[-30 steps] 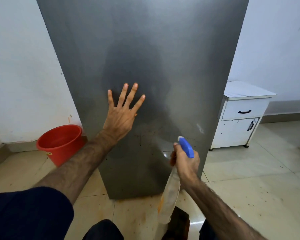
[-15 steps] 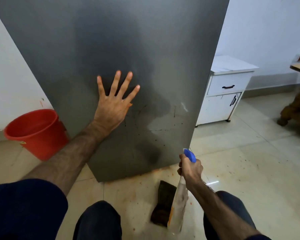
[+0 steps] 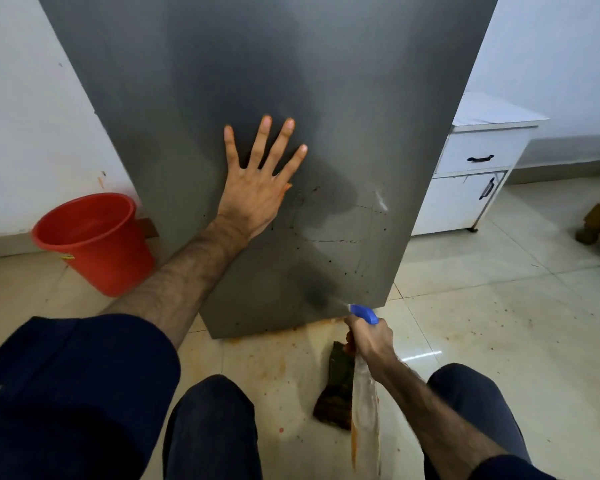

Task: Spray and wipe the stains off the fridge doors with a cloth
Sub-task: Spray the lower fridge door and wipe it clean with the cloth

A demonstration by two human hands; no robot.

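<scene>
the left hand (image 3: 257, 195) pressed flat, fingers spread, on the grey steel fridge door (image 3: 343, 133), likely bracing. the right hand (image 3: 369, 341) gripped the blue-nozzled clear spray bottle (image 3: 364, 420), aimed at its stained lower corner. the dark cloth (image 3: 336, 393) lay on the floor beneath, probably ready for wiping.

the fridge door (image 3: 326, 98) is dull grey steel, flecked low down with dark specks and thin streaks. the spray bottle (image 3: 365, 403) is clear, smeared orange, with a blue head. the cloth (image 3: 336, 393) on the floor looks dark green-brown, though it is blurred. the bucket (image 3: 94, 244) is red, the cabinet (image 3: 471, 188) white with black handles, the floor tiles (image 3: 499, 323) cream, spattered orange. the sleeve (image 3: 77, 393) is navy.
</scene>
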